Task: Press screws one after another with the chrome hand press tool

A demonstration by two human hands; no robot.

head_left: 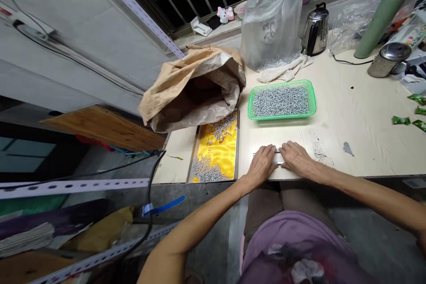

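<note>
Near the front edge of the table, my left hand (262, 163) and my right hand (296, 158) grip the two ends of a silvery metal strip (278, 158), which looks like a flat rail. Fingers curl over its far side; most of it is hidden beneath them. Beyond my hands stands a green plastic basket (312, 98) of small silver metal pins or screws (280, 101). To the left lies a shallow tray lined with yellow cloth (222, 153), with more such pieces piled at its near and far ends.
An open brown paper sack (166, 93) overhangs the yellow-lined tray. Behind the basket are a filled clear plastic bag (271, 26), a white cloth (286, 70) and a steel kettle (317, 31). A green flask (382, 22), a steel canister (388, 60) and green-wrapped sweets (401, 120) stand or lie rightward.
</note>
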